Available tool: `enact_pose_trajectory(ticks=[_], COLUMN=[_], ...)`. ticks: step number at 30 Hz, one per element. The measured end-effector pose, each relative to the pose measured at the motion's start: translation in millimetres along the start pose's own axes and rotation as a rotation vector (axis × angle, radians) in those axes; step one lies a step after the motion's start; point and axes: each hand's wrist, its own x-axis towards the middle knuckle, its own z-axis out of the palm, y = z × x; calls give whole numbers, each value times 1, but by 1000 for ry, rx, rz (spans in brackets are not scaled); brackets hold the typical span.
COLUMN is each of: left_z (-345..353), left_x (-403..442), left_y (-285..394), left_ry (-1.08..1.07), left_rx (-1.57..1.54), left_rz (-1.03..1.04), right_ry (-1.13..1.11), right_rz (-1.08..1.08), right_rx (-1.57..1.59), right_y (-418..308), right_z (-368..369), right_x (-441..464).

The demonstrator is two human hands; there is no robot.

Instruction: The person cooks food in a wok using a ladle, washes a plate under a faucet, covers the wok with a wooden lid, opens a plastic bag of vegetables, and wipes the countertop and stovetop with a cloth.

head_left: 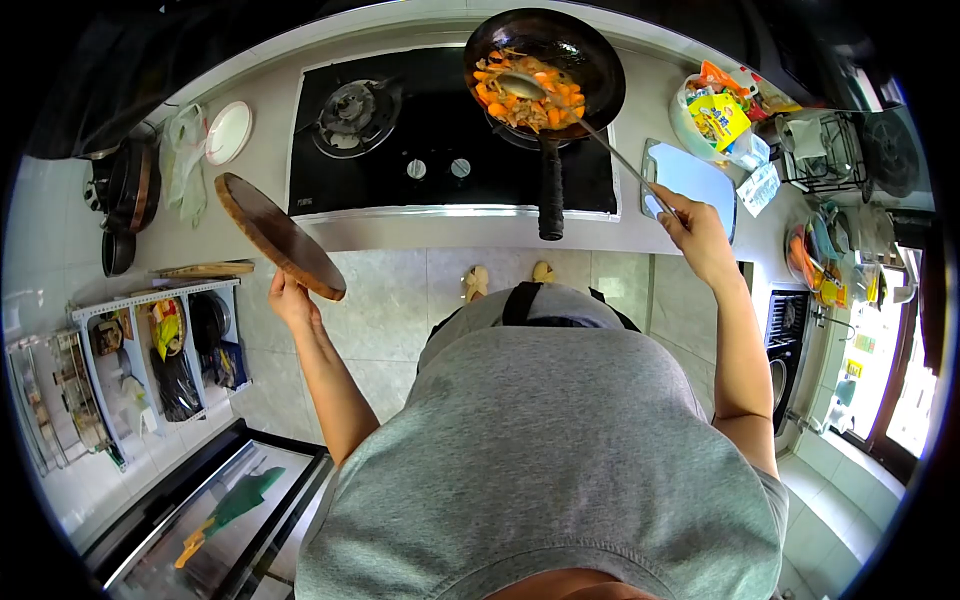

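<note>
My left hand (293,300) is closed on the lower edge of a round wooden lid (275,235), brown with a lighter rim, held tilted in front of the counter. Some of its fingers are hidden behind the lid. My right hand (697,228) is wrapped round the end of a long metal ladle (625,158). The ladle's bowl lies among orange carrot slices and pieces that look like meat (545,110) in a dark wok (590,62). The wok sits on the right burner, its black handle (551,195) pointing toward me.
A gas hob (410,125) has its left burner (352,118) uncovered. On the counter are a white plate (229,132), a plastic bag (185,160), a light cutting board (700,185) and a tub of packets (715,120). A storage rack (150,300) stands at left.
</note>
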Motion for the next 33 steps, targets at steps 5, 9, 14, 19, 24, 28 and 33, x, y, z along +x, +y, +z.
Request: enact_pose_trajectory(ticks=[5, 9, 14, 19, 24, 28, 33], left_z=[6, 6, 25, 24, 18, 11, 19], left_x=[2, 11, -5, -6, -12, -10, -4], left_y=[2, -1, 9, 8, 7, 3, 7], left_ry=[0, -24, -14, -9, 6, -19, -25], left_rx=[3, 8, -26, -36, -25, -49, -58], left_rz=[-11, -10, 31, 8, 28, 32, 42], right_ry=[-34, 101, 226, 137, 131, 83, 87], right_rz=[9, 40, 92, 120, -13, -24, 64], right_rx=[-140, -348, -406, -477, -224, -180, -343], right_y=[-3, 12, 14, 21, 17, 13, 29], right_z=[37, 67, 55, 64, 28, 16, 55], right_x=[15, 53, 62, 59, -8, -18, 53])
